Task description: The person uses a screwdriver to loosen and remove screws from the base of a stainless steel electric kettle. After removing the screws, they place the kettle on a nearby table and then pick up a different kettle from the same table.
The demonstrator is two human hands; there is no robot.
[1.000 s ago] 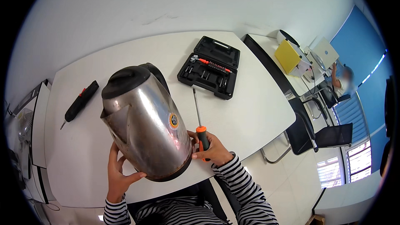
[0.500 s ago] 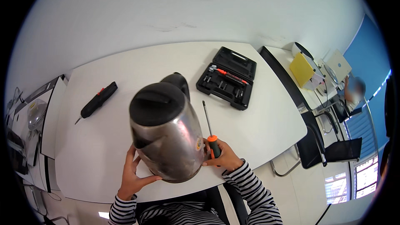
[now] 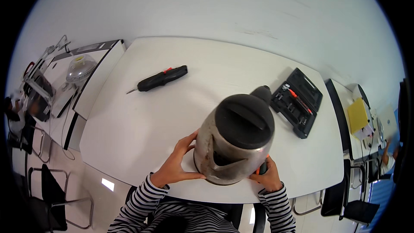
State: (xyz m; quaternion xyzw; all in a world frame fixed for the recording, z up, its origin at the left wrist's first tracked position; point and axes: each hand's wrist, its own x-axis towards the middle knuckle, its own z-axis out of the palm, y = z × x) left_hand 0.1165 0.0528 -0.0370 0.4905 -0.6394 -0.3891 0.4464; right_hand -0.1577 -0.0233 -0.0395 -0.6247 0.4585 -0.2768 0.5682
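A steel electric kettle (image 3: 238,164) with a black lid and black handle stands near the table's front edge, its spout toward me and its handle pointing to the far right. My left hand (image 3: 177,164) is closed round the lower left side, thumb low at the base. On the other side my right hand (image 3: 271,177) touches the kettle near its base while its fingers hold a screwdriver (image 3: 263,168) with an orange and dark handle. The kettle hides the screwdriver's shaft. A black power screwdriver (image 3: 161,79) with a red switch lies farther left.
An open black tool case (image 3: 297,103) with bits and a red-handled tool lies at the right of the white table (image 3: 207,64). Side desks carry a clear-domed appliance (image 3: 81,69) and a yellow box (image 3: 360,115). Black chairs (image 3: 54,194) stand on both sides; other people sit at both edges.
My view has swung left, so the table's things appear farther right. The kettle's spout has come round toward me, and the screwdriver's shaft is now hidden. Both hands stay at the kettle.
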